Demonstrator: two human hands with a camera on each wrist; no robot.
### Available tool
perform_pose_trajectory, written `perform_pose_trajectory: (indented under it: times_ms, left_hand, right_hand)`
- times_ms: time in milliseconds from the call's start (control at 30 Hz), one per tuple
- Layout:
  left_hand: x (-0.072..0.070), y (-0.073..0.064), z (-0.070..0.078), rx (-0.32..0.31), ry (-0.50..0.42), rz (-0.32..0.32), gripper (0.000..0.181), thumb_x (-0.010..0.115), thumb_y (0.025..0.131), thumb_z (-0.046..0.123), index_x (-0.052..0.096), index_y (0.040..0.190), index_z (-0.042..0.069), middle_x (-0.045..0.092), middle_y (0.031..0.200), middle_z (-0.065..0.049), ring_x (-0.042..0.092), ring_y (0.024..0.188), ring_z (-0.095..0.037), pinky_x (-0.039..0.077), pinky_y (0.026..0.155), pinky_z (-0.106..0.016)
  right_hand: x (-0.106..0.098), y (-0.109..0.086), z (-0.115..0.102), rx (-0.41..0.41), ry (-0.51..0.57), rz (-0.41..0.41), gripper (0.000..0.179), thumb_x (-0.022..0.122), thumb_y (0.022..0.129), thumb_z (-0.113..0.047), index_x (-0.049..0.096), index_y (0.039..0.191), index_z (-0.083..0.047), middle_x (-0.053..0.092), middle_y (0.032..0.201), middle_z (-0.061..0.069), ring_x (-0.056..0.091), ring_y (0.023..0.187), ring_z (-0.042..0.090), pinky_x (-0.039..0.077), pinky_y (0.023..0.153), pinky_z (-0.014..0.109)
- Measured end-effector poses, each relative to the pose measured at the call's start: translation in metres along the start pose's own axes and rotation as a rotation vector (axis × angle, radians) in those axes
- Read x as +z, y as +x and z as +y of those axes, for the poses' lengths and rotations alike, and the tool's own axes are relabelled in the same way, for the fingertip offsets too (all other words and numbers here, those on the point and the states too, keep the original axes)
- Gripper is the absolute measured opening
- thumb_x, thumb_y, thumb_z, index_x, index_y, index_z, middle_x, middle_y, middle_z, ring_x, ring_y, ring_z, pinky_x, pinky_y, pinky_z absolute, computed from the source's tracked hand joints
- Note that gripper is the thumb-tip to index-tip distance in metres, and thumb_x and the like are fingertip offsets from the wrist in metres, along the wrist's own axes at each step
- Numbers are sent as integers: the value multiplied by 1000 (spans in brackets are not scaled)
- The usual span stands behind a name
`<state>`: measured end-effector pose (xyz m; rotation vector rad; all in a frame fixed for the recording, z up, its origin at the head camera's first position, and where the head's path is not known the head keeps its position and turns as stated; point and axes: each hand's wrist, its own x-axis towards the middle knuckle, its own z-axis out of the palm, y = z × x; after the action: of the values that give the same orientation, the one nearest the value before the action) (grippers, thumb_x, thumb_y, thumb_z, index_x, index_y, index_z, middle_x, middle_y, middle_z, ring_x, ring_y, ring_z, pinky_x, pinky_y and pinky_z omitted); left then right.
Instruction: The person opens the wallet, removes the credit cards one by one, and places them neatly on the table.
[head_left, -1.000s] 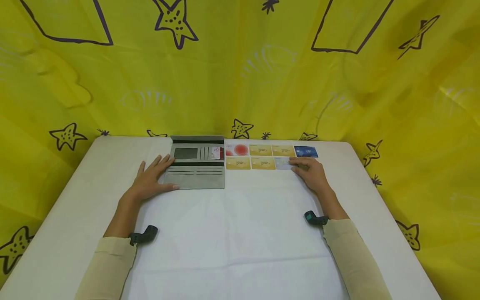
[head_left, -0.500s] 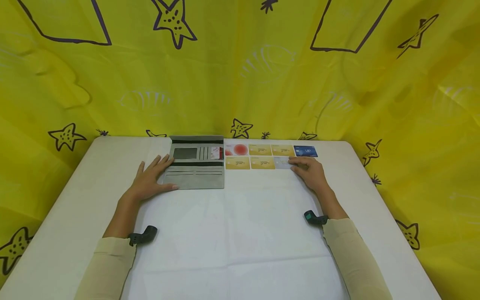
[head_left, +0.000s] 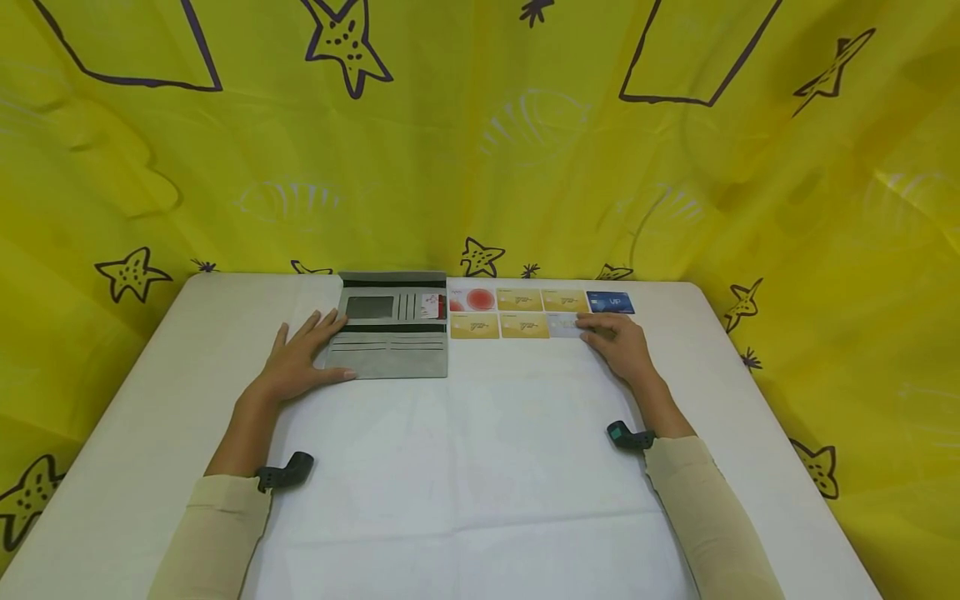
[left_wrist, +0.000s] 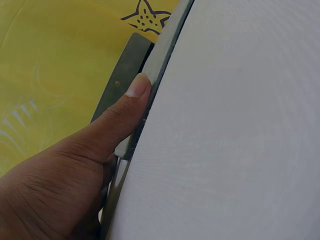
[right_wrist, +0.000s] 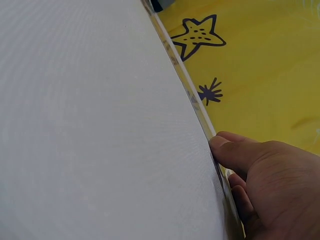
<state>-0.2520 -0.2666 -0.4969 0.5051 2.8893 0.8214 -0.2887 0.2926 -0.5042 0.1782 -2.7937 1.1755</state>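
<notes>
A grey wallet (head_left: 390,362) lies unfolded at the back of the table, with a red-and-white card (head_left: 430,307) in a slot at its right. My left hand (head_left: 296,364) rests with spread fingers on the wallet's left side, its thumb along the near edge. Right of the wallet lie flat cards in two rows. My right hand (head_left: 624,344) touches a silver card (head_left: 562,325) at the right end of the near row and covers its right part. Index fingertip and thumb tip lie a little apart on it. In the right wrist view the thumb (right_wrist: 227,150) sits at the cards' edge.
A red-and-white card (head_left: 473,300), gold cards (head_left: 519,300) and a blue VIP card (head_left: 610,302) form the far row. More gold cards (head_left: 475,326) lie in the near row. A yellow patterned curtain (head_left: 465,150) hangs behind the white-covered table (head_left: 465,467).
</notes>
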Motion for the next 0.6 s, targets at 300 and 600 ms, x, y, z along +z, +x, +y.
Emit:
perform_pose_trajectory:
  times_ms: [300, 600]
  left_hand:
    - [-1, 0, 1, 0, -3, -2, 100, 80, 89, 47, 30, 166, 7, 20, 173, -19, 6, 160, -41, -15, 121, -64]
    - [-1, 0, 2, -6, 2, -7, 100, 81, 89, 47, 31, 166, 7, 20, 173, -19, 6, 160, -41, -15, 121, -64]
  right_hand:
    - [0, 0, 0, -22, 0, 9, 22, 76, 98, -9, 80, 120, -10, 68, 140, 9, 46, 143, 39, 29, 119, 62]
    - [1, 1, 3, -18, 7, 11, 23, 76, 98, -8, 81, 120, -10, 68, 139, 8, 47, 143, 38, 30, 119, 61]
